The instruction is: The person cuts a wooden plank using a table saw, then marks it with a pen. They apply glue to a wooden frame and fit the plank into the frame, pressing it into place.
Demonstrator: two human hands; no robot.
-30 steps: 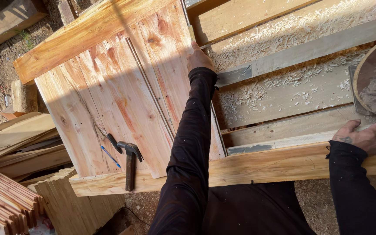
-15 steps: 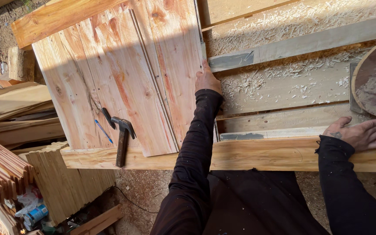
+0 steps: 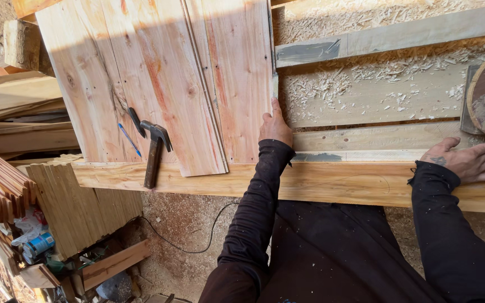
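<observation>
Left hand (image 3: 274, 126) pressed, fingers together, against the right edge of the plank panel (image 3: 164, 78), long axis running away; right hand (image 3: 470, 160) rests splayed on the front beam (image 3: 332, 182), well apart.

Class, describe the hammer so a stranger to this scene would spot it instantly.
Start at the pale wooden boards lying across the workbench. Near their lower left edge lies the hammer, dark claw head up, brown handle crossing the front beam. Unlike the thin blue pencil beside it, it is thick and dark.
</observation>
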